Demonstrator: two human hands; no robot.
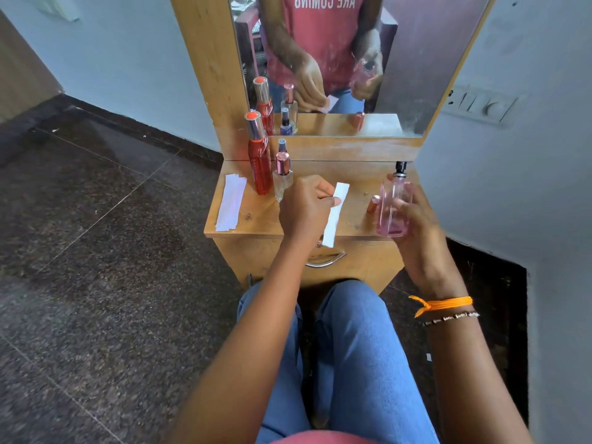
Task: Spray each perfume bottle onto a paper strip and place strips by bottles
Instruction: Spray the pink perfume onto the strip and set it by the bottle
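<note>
pink perfume bottle point(393, 206) uncapped, black nozzle | right hand point(416, 225) grips it | left hand point(304, 209) pinches paper strip point(334, 213)

Wooden dresser point(256, 219), mirror point(416, 59), wall switch panel point(480, 105).

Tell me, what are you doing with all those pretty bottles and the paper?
A person sits at a small wooden dresser testing perfumes. The right hand holds a pink perfume bottle with its cap off; the rose-gold cap lies on the dresser beside it. The left hand pinches a white paper strip next to the bottle, ready for a spray. A tall red bottle, a small clear bottle and a small blue one wait at the back left, with spare strips lying beside them.
</note>
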